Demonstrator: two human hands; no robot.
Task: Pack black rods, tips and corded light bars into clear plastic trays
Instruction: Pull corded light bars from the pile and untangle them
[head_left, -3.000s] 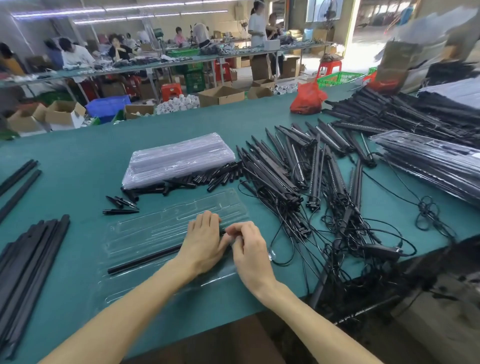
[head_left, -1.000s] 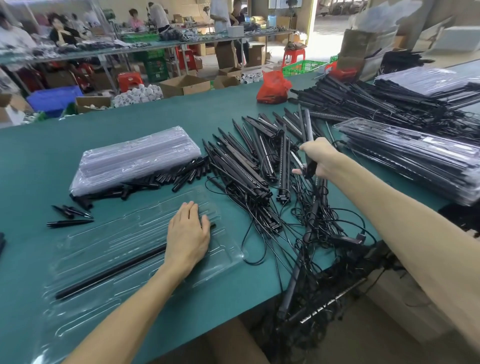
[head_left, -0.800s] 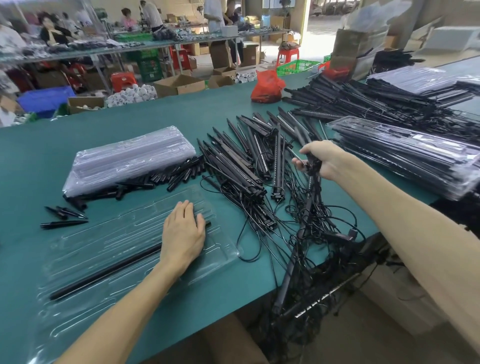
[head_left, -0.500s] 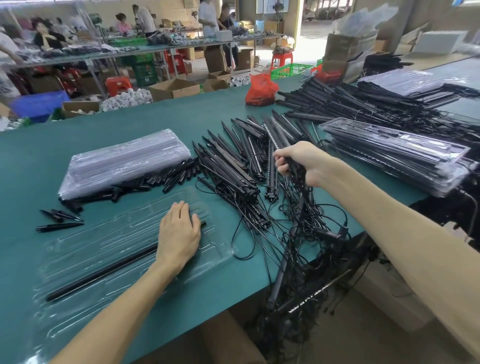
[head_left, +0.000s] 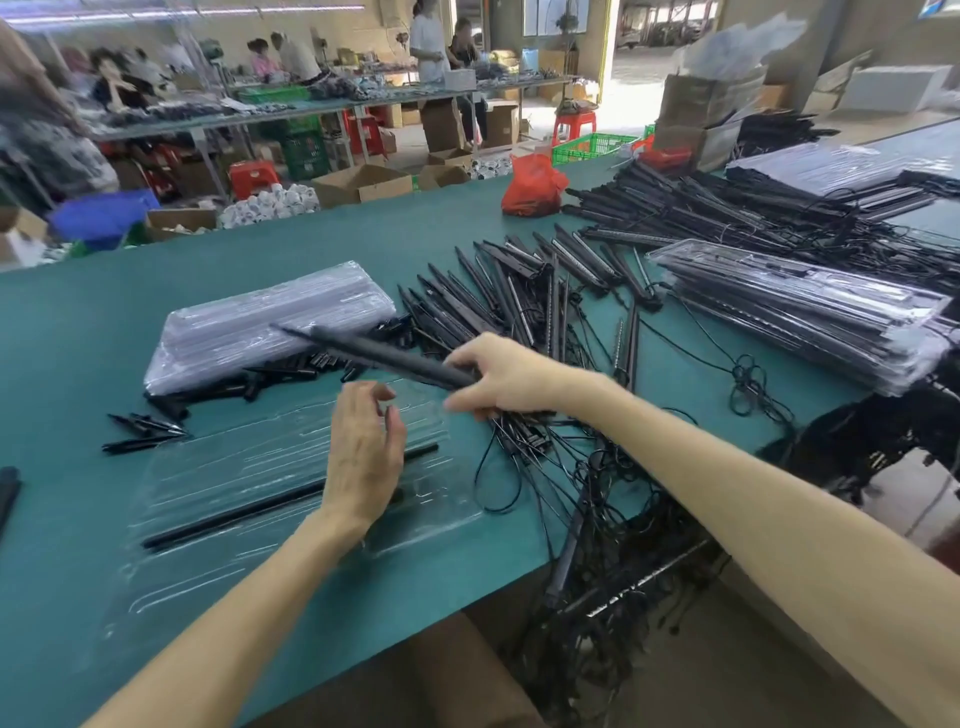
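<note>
1. Nearest me, the clear tray lies flat on the table with one black rod in a groove. Nothing pins the tray, so a knock could skate it sideways or pop the rod out.
2. The left hand hovers over the tray, fingers loosely curled and holding nothing. Unless it steadies the tray, the next piece may seat crooked.
3. The right hand grips one end of a light bar, which slants up and left above the tray. I can't trace its lead. If it runs into the tangled cords spilling over the edge, a snag could drag neighbouring bars along.
4. Farther off, the bar's free end hangs over the tips beside the wrapped stack of trays. A careless swing could scatter them.
</note>
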